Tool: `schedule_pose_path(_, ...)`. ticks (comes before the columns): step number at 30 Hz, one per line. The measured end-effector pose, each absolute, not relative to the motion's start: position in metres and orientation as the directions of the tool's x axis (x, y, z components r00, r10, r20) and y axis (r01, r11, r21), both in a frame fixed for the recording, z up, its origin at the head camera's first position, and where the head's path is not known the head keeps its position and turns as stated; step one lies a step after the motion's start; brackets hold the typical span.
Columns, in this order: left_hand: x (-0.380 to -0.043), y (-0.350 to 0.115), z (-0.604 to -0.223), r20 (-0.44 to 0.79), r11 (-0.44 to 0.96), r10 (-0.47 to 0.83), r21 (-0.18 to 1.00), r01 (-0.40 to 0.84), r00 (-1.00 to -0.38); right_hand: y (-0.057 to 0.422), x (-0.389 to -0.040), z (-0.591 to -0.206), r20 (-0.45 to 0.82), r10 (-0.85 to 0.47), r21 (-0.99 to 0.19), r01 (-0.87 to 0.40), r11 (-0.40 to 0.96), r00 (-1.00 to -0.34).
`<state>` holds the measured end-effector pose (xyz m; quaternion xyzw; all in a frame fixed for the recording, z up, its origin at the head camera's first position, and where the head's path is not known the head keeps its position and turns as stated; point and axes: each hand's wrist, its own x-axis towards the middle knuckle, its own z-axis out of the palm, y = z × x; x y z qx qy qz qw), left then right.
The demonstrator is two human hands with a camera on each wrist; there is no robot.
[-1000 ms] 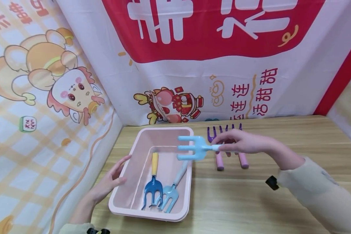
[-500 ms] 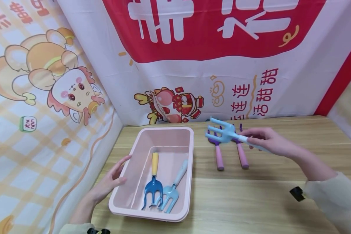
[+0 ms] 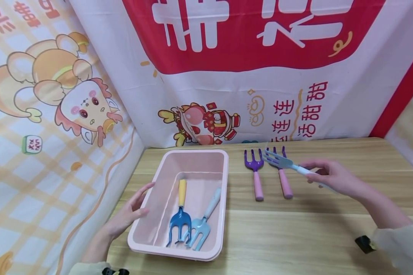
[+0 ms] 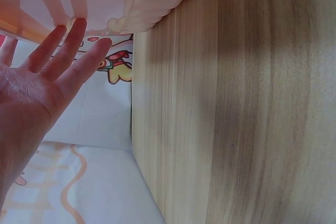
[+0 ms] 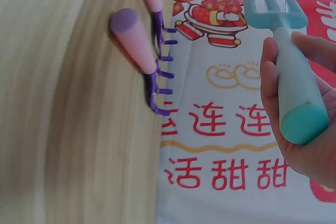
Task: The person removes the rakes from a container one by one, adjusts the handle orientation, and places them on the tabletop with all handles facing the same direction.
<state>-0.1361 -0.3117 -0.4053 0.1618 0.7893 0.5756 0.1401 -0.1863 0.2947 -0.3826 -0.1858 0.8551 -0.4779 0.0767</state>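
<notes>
My right hand holds a light blue garden hand fork by its pale handle, above the table. In the right wrist view the fork's handle lies in my curled fingers, its teal end towards the camera. Two purple hand forks with pink handles lie side by side, partly behind the held one. My left hand rests at the left side of a pink plastic basin; its fingers are straight in the left wrist view. Inside lie a dark blue fork with a yellow handle and another light blue fork.
The wooden table carries the basin and the purple forks. A printed cloth hangs along its back edge, and another patterned cloth covers the left side.
My right hand has carried the light blue fork rightwards from over the basin's right rim to beside the purple forks, turning it. My left hand has stayed in place.
</notes>
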Motion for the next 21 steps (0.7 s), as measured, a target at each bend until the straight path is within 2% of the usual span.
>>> schedule_pose_path(9, -0.136, -0.311, -0.404, -0.03, 0.29, 0.416, 0.952, 0.101, -0.909, 0.307, -0.181, -0.395, 0.05, -0.301, -0.828, -0.208, 0.521, -0.952)
schedule_pose_path(21, -0.136, -0.311, -0.405, -0.033, 0.291, 0.415, 0.952, 0.099, -0.909, 0.327, -0.192, -0.411, 0.031, -0.205, -0.825, -0.141, 0.548, -0.978)
